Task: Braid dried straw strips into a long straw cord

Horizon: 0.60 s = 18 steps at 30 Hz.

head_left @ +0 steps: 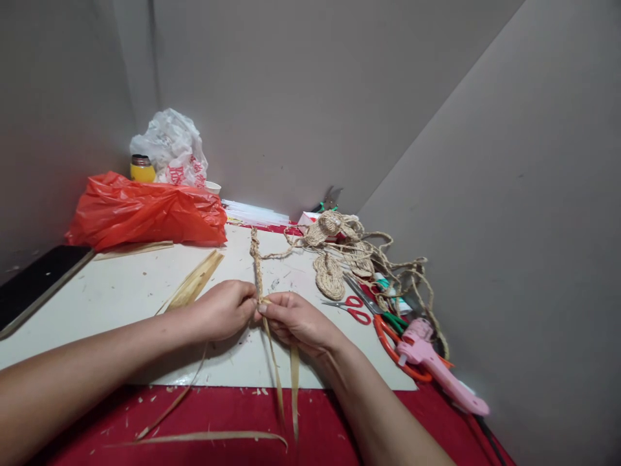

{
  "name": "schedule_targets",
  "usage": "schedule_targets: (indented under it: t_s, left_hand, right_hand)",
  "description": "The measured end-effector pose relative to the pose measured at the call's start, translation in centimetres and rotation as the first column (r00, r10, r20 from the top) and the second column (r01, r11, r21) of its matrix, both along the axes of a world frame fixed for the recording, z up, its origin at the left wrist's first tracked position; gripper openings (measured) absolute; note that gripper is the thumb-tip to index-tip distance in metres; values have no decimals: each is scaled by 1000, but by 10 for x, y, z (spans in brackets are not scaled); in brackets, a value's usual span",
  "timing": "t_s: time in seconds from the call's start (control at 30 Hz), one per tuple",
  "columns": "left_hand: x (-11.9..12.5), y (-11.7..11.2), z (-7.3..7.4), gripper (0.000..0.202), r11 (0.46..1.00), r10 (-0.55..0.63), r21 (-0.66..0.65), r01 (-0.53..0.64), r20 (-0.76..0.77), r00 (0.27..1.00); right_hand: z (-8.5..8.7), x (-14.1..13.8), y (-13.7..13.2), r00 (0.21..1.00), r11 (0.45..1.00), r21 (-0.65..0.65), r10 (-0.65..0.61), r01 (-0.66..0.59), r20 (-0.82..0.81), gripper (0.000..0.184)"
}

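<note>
A braided strip of dried straw-like husk (257, 262) runs away from me across the white board, its near end between my two hands. My left hand (233, 310) is closed around the braid's left side, fingertips partly hidden. From the right, my right hand (295, 320) pinches the same end between thumb and fingers. Loose strands (273, 362) hang from the braid toward me, over the board's front edge. Just beyond my left hand lies a bundle of flat dried husk strips (196, 278).
Small red-handled scissors (352, 307), orange-handled scissors (388, 336) and a pink glue gun (436, 362) lie to the right. Behind them are braided cords and coiled pieces (330, 275). A red plastic bag (150, 210), a yellow jar (142, 171) and a phone (39, 285) sit left.
</note>
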<state>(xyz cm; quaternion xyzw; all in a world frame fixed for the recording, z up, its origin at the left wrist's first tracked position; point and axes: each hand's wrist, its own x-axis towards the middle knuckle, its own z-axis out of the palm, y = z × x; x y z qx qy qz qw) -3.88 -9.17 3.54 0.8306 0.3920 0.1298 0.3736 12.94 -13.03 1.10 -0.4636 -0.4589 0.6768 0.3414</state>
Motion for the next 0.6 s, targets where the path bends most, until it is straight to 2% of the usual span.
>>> schedule_targets:
  t_s: [0.1, 0.17, 0.27, 0.4, 0.47, 0.6]
  left_hand:
    - [0, 1, -1, 20, 999, -2, 36, 2, -4, 1000]
    - [0, 4, -5, 21, 1000, -2, 0, 2, 19, 1000]
    - [0, 10, -13, 22, 988, 11, -155, -1, 67, 998]
    - [2, 13, -22, 24, 925, 84, -379, -37, 107, 991]
    - [2, 13, -24, 23, 897, 117, -439, -47, 134, 984]
    - [2, 10, -22, 22, 919, 132, -391, -49, 188, 973]
  right_hand:
    - [0, -1, 0, 991, 995, 98, -9, -5, 134, 28]
    - [1, -2, -1, 969, 985, 172, -29, -14, 245, 28]
    - [2, -5, -2, 923, 958, 281, -52, -63, 382, 26]
    - [1, -8, -6, 835, 916, 381, -112, -123, 539, 26]
    - [0, -8, -9, 782, 893, 423, -153, -152, 604, 25]
    - [4, -5, -13, 679, 865, 457, -210, -206, 703, 27]
